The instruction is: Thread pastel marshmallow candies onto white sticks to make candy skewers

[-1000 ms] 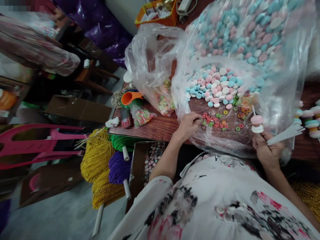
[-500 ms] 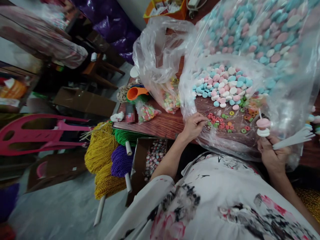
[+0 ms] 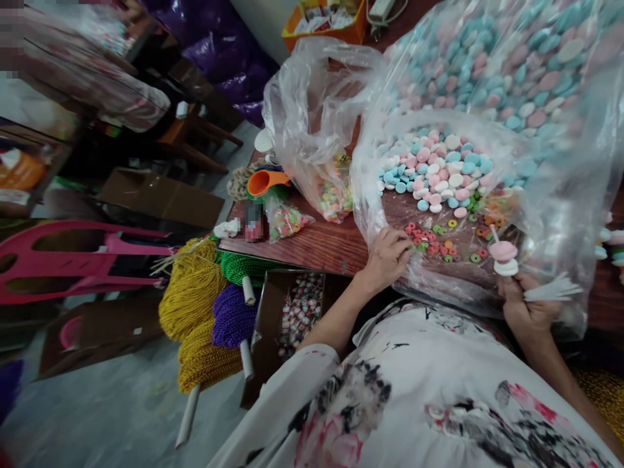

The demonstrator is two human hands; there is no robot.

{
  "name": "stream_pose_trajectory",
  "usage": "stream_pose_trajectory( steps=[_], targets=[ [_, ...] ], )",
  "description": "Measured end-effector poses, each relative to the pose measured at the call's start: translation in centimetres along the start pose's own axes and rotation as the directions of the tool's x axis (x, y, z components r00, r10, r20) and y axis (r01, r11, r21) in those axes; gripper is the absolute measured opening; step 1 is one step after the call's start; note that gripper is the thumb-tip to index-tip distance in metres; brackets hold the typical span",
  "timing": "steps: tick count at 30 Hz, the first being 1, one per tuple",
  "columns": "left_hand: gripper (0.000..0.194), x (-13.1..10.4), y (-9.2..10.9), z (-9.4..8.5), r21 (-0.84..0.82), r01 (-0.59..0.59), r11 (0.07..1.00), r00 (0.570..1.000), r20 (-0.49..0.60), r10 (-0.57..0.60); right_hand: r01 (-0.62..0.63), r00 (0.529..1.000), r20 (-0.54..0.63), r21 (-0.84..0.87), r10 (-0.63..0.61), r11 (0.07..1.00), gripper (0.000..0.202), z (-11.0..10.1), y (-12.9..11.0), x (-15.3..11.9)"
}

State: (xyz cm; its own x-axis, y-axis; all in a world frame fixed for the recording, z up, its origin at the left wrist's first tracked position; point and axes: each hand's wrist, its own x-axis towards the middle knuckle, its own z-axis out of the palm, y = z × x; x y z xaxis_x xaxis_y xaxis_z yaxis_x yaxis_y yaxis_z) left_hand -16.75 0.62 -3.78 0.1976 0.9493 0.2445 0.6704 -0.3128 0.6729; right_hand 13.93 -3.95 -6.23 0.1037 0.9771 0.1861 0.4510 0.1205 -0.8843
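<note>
My right hand (image 3: 529,305) is closed around a bundle of thin white sticks (image 3: 556,288) that fan out to the right. From the same hand rises an upright stick bearing a pink disc (image 3: 503,251) above a white disc (image 3: 506,267). My left hand (image 3: 390,257) has its fingers bent together at the edge of the clear plastic bag, beside small red ring-shaped pieces (image 3: 418,233). Whatever its fingertips hold, if anything, is hidden. Behind the rings lies a heap of pink, white and blue discs (image 3: 439,170) at the bag's mouth.
The large clear bag (image 3: 517,78) bulges with discs at the right. Further left are another plastic bag (image 3: 312,97), a small bag of coloured pieces (image 3: 287,218) and an orange scoop (image 3: 266,182). Yellow cord (image 3: 192,292) and a cardboard box (image 3: 260,364) stand below the table's edge.
My left hand has shifted slightly right and down, its fingers curling near the rings. My right hand has moved a little left and down with the sticks, and the loaded stick tilts left.
</note>
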Motion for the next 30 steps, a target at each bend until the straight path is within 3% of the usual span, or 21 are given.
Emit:
stream_pose_trajectory(
  steps=[2,3,5,6,8,10,12,15,17,19,22,24,27,30],
  targets=[
    [0.014,0.2,0.7,0.3,-0.288,0.103,0.952,0.99,-0.064,-0.126,0.215,0.974,0.093,-0.104,-0.206,0.971,0.011,-0.1,-0.7,0.0],
    [0.018,0.4,1.1,0.4,-0.45,0.174,0.876,0.972,-0.065,-0.227,0.327,0.939,0.15,-0.118,-0.309,0.938,0.018,-0.1,-1.2,0.0],
    [0.029,1.0,2.2,0.4,-0.719,0.287,0.633,0.908,-0.007,-0.419,0.467,0.865,0.25,-0.081,-0.435,0.881,0.032,0.2,-2.6,0.3],
    [0.034,1.4,2.8,0.4,-0.805,0.312,0.505,0.875,0.037,-0.482,0.498,0.844,0.265,-0.064,-0.467,0.865,0.036,0.4,-3.2,0.4],
    [0.039,2.0,4.0,0.3,-0.895,0.316,0.314,0.843,0.114,-0.526,0.496,0.845,0.267,-0.066,-0.464,0.866,0.038,0.9,-4.2,0.5],
    [0.039,2.5,4.8,0.4,-0.928,0.307,0.212,0.843,0.161,-0.514,0.451,0.867,0.274,-0.077,-0.416,0.889,0.035,1.2,-4.6,0.5],
    [0.039,2.6,5.2,0.7,-0.937,0.306,0.169,0.847,0.187,-0.497,0.405,0.886,0.281,-0.085,-0.369,0.91,0.031,1.4,-4.5,0.3],
    [0.042,2.5,5.2,1.4,-0.936,0.297,0.189,0.851,0.17,-0.497,0.395,0.895,0.269,-0.109,-0.356,0.912,0.036,1.3,-4.1,0.1],
    [0.041,2.3,4.9,1.8,-0.927,0.259,0.272,0.868,0.1,-0.486,0.41,0.891,0.266,-0.128,-0.367,0.903,0.041,1.2,-3.9,0.0],
    [0.036,2.2,4.6,2.0,-0.875,0.172,0.453,0.899,-0.049,-0.436,0.431,0.883,0.267,-0.139,-0.385,0.892,0.045,1.1,-3.9,0.2],
    [0.023,2.0,4.3,2.0,-0.647,0.004,0.763,0.936,-0.265,-0.231,0.468,0.863,0.289,-0.153,-0.414,0.87,0.05,1.1,-4.0,0.3],
    [0.016,1.9,4.3,2.1,-0.527,-0.068,0.847,0.945,-0.306,-0.114,0.482,0.859,0.273,-0.142,-0.433,0.865,0.051,1.2,-4.0,0.2],
    [0.018,1.8,4.3,2.6,-0.581,-0.054,0.812,0.936,-0.312,-0.161,0.417,0.901,0.176,-0.093,-0.397,0.904,0.041,1.5,-3.9,-0.3],
    [0.028,2.0,4.5,3.0,-0.753,0.035,0.657,0.917,-0.237,-0.32,0.35,0.928,0.153,-0.05,-0.339,0.935,0.028,1.8,-3.9,-0.7]
  ],
)
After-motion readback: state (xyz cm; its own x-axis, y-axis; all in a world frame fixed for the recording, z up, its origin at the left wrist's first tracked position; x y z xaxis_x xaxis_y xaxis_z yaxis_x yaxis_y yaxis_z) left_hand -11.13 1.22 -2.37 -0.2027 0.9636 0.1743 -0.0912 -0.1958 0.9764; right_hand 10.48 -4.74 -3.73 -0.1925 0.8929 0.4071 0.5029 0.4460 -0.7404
